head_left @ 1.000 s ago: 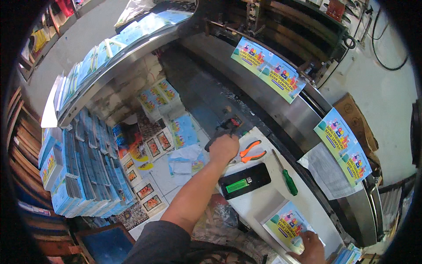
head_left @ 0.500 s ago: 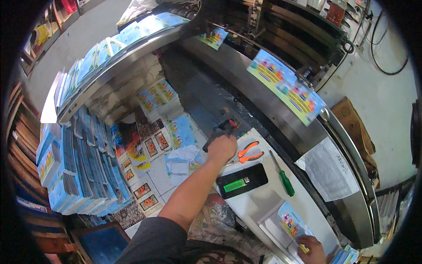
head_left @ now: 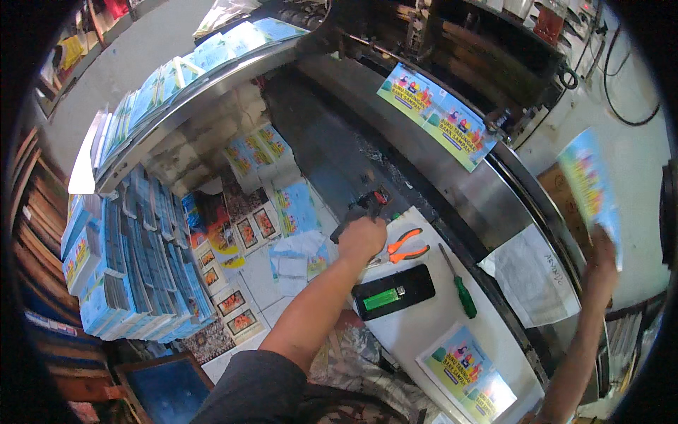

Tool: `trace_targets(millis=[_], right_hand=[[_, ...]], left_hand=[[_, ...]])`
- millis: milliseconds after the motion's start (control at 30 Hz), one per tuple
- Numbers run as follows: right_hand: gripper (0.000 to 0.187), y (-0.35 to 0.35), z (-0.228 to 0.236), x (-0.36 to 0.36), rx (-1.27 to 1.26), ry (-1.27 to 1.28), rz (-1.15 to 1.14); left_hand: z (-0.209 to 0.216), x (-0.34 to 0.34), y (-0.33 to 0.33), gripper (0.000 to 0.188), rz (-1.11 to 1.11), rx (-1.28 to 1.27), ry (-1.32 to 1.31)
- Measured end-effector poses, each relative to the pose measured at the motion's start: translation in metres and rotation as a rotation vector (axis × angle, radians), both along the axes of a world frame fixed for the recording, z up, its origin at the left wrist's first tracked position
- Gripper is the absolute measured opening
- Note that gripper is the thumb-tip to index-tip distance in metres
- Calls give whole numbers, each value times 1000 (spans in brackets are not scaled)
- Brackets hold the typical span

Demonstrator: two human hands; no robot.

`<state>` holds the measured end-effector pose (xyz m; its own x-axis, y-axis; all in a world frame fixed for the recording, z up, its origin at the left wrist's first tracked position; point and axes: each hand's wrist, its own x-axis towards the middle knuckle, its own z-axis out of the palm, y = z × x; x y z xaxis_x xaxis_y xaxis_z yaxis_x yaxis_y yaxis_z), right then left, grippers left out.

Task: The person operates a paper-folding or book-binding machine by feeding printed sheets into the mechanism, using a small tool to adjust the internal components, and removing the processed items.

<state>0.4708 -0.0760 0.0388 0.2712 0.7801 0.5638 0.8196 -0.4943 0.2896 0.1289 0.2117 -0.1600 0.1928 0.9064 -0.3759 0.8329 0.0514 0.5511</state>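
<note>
My left hand point(head_left: 364, 240) is closed over a black piece point(head_left: 369, 203) with a red part, at the edge of the dark flat surface; its fingertips are hidden. At the right, my raised right hand point(head_left: 600, 256) grips the lower end of a blue-and-yellow printed sheet point(head_left: 587, 187), blurred by motion. A small pile of such printed sheets point(head_left: 462, 371) lies on the white table point(head_left: 417, 346) in front of me. Beside my left hand are orange-handled pliers point(head_left: 406, 247). A green lighter point(head_left: 383, 299) rests on a black phone point(head_left: 424, 281), and a green-handled screwdriver point(head_left: 462, 297) lies to their right.
Another printed sheet point(head_left: 436, 116) lies on the machine's metal edge point(head_left: 487, 187). A white paper point(head_left: 533, 275) hangs over the curved rail. Tall stacks of printed sheets point(head_left: 141, 275) stand at the left, with more along a curved shelf point(head_left: 183, 95). A brown cardboard piece point(head_left: 558, 191) is behind the rail.
My right hand has risen from the table pile toward the upper right with a sheet. The pile's top now shows fully. On the machine's edge, the printed sheet sits higher and one farther back is gone.
</note>
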Motion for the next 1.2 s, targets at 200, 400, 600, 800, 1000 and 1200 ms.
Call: trace_targets(millis=[200, 400, 600, 800, 1000, 1200], right_hand=[[28, 6, -61, -56, -91, -3, 223], [32, -117, -80, -138, -430, 723, 52], [77, -170, -94, -217, -686, 835, -22], [78, -198, -130, -201, -360, 1088, -2], [59, -199, -129, -195, -463, 972, 33], [28, -238, -129, -132, -521, 1028, 159]], left_hand=[[2, -2, -1, 52, -22, 24, -35], [9, -1, -4, 53, -27, -2, -63], [1, -2, -6, 50, -49, 77, -48], [-10, 2, -2, 50, -41, 76, -45], [-9, 0, -1, 51, -47, 66, -25], [-9, 6, 0, 52, -54, 48, -46]])
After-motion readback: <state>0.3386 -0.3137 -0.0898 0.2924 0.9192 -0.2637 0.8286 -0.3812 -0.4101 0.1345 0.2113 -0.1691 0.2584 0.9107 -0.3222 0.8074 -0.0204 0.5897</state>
